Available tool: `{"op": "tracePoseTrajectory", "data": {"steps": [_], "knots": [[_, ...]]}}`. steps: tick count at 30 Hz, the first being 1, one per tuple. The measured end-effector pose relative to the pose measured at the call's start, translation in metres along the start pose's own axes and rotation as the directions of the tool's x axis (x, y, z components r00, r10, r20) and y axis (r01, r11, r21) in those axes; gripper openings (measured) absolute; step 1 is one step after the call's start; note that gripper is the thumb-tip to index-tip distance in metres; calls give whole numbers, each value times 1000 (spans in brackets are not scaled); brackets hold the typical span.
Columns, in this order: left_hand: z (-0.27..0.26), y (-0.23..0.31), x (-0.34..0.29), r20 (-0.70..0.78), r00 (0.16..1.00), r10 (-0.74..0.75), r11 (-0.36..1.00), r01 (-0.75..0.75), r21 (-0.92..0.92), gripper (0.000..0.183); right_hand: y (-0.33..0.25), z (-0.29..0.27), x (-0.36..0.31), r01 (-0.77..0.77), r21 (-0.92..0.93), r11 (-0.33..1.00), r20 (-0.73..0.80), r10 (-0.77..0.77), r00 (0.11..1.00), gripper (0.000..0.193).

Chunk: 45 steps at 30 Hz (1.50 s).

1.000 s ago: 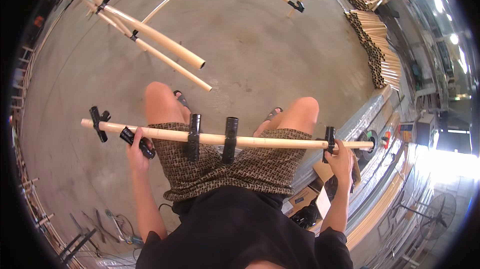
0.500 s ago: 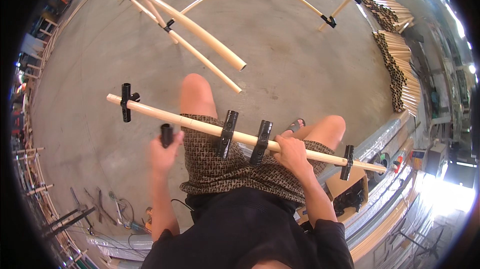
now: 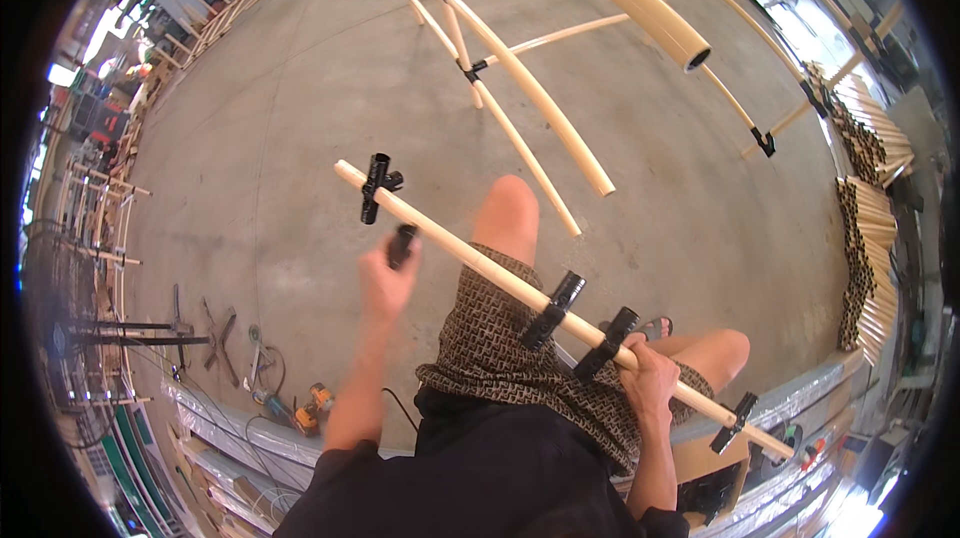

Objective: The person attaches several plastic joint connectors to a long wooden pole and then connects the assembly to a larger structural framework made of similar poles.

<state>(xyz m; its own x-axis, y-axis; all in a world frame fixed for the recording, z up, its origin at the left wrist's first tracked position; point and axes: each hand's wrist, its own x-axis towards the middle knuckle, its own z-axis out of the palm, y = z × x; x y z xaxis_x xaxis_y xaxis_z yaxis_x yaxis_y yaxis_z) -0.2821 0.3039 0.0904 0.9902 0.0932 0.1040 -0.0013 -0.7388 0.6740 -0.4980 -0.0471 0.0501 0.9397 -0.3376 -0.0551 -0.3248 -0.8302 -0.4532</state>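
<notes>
A long cream pipe [image 3: 470, 256] slants across my lap, its far-left end higher in the picture. Several black pipe joints are fitted along it: a cross-shaped joint [image 3: 377, 188] near the left end, a joint [image 3: 553, 310] and another joint [image 3: 606, 343] at the middle, and a joint [image 3: 734, 422] near the right end. My right hand [image 3: 650, 378] is closed around the pipe just right of the middle pair. Beside the pipe, below its left joint, my left hand [image 3: 388, 278] grips a loose black pipe joint [image 3: 403, 247], slightly blurred and apart from the pipe.
A frame of cream pipes [image 3: 525, 88] with black joints stands ahead. Bundles of pipes [image 3: 870, 268] are stacked at the right. An orange power drill [image 3: 313, 410] lies at lower left near plastic-wrapped lengths [image 3: 270, 438]. An open cardboard box [image 3: 705, 463] is beside me at lower right.
The view has turned left, so the scene sits further right. My left hand has brought the loose joint nearer the pipe's left end, and the pipe slants more steeply. My right hand keeps its grip.
</notes>
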Motion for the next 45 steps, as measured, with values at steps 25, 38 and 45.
{"op": "tracePoseTrajectory", "data": {"steps": [25, 38, 45], "knots": [[16, -79, 103, -83, 994, 74, 994, -67, 85, 29, 18, -12, -2, -41, -85, 996, 137, 52, 989, 16], [10, -78, 115, 11, 997, 72, 954, -72, 290, 33, 9, -25, 1, 7, -110, 994, 238, 19, 971, 15], [9, -75, 115, 99, 986, 138, 940, -161, 302, 35, 9, -38, -4, 2, -159, 987, 284, 44, 958, 17]]}}
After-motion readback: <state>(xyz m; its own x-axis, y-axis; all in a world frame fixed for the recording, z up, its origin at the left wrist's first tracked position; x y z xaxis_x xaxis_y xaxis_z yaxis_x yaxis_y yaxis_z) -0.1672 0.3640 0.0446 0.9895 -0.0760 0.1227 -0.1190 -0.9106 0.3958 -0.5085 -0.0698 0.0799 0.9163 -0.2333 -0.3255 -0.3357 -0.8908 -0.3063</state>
